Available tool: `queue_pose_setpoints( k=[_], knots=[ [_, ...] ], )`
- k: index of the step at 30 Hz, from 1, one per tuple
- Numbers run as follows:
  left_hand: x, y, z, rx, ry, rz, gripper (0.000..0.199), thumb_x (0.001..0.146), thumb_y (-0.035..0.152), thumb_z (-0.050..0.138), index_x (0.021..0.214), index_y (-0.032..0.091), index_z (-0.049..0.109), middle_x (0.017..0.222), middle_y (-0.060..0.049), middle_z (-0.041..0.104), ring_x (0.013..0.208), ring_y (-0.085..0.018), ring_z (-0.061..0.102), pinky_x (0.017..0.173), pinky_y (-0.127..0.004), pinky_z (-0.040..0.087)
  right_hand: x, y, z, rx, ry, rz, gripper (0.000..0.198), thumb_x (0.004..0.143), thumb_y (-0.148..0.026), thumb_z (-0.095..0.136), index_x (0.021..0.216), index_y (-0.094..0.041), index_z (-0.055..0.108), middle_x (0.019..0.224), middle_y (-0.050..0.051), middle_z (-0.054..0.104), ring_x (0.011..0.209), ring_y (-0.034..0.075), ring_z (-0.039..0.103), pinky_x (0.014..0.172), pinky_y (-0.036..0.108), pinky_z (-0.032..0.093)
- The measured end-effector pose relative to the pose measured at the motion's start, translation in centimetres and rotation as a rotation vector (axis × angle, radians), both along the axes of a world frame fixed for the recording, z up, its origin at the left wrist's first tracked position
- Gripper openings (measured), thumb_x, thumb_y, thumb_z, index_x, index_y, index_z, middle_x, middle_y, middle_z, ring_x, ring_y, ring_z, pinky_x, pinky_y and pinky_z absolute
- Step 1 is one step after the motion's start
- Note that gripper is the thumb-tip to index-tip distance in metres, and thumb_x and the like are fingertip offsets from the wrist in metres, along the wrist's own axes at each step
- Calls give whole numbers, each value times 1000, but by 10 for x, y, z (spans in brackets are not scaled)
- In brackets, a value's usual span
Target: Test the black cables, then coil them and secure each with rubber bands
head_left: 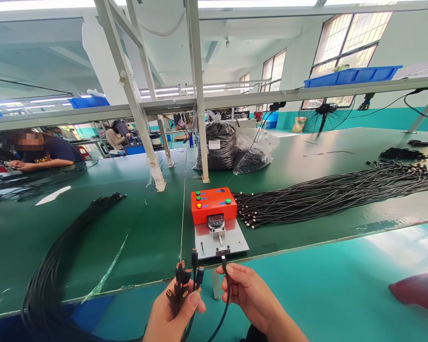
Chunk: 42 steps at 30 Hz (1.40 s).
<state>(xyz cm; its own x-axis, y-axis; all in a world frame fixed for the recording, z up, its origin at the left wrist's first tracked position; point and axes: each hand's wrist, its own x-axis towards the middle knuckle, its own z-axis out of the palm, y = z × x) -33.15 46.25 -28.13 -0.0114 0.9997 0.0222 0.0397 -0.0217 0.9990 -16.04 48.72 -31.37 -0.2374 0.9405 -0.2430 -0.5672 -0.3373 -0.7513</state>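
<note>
My left hand (pixel 180 308) is closed around a bunch of black cables, whose plug ends (pixel 181 280) with orange-rimmed tips point upward. Between the thumb and fingers of my right hand (pixel 248 289) is a single black cable (pixel 224 266), its pale metal connector tip up. That tip is just in front of a small dark socket block (pixel 223 252) on the metal plate (pixel 207 244) of a tester; whether they touch, I cannot tell. Behind the plate stands the red tester box (pixel 210 204) with green and yellow buttons. A round digital gauge (pixel 216 221) is fixed before it.
A long bundle of black cables (pixel 324 194) lies right of the tester. Another bundle (pixel 57 256) curves over the table's left edge. Bags of black material (pixel 219 147) stand behind the metal post (pixel 199 95). A co-worker (pixel 46 152) leans on the table at far left.
</note>
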Motion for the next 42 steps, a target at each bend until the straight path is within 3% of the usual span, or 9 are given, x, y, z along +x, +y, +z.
queue_pose_setpoints(
  k=[3, 8, 13, 28, 42],
  knots=[
    [0, -1, 2, 1, 12, -5, 36, 63, 52, 70, 72, 18, 63, 52, 0, 63, 57, -17, 55, 62, -27, 40, 1, -2, 1, 1, 16, -7, 32, 66, -41, 69, 76, -12, 60, 61, 0, 60, 50, 11, 58, 55, 24, 42],
    [1, -2, 5, 3, 19, -9, 35, 64, 51, 69, 70, 18, 63, 54, 0, 63, 59, -17, 56, 65, -28, 40, -2, 4, 3, 26, -117, -187, 33, 59, -37, 72, 55, -17, 46, 46, -5, 50, 39, 8, 48, 49, 24, 41],
    [1, -2, 4, -6, 19, -6, 37, 62, 53, 69, 73, 19, 62, 52, 0, 63, 58, -17, 55, 60, -26, 38, -8, 10, 5, 37, -237, -309, 25, 58, -28, 68, 53, -18, 46, 42, -7, 48, 35, 6, 38, 43, 23, 39],
    [1, -2, 4, 5, 49, -27, 39, 63, 55, 68, 71, 18, 61, 52, 1, 62, 43, -9, 39, 48, -23, 29, -15, 22, 3, 5, -274, -347, 28, 55, -36, 68, 50, -17, 48, 40, -5, 48, 33, 6, 37, 41, 24, 39],
    [0, 0, 4, 21, 60, -47, 37, 65, 54, 67, 70, 18, 61, 53, 1, 61, 46, -10, 41, 50, -23, 30, -16, 25, -1, 6, -269, -365, 30, 54, -37, 69, 50, -17, 48, 39, -5, 48, 32, 6, 36, 40, 24, 39]
  ],
)
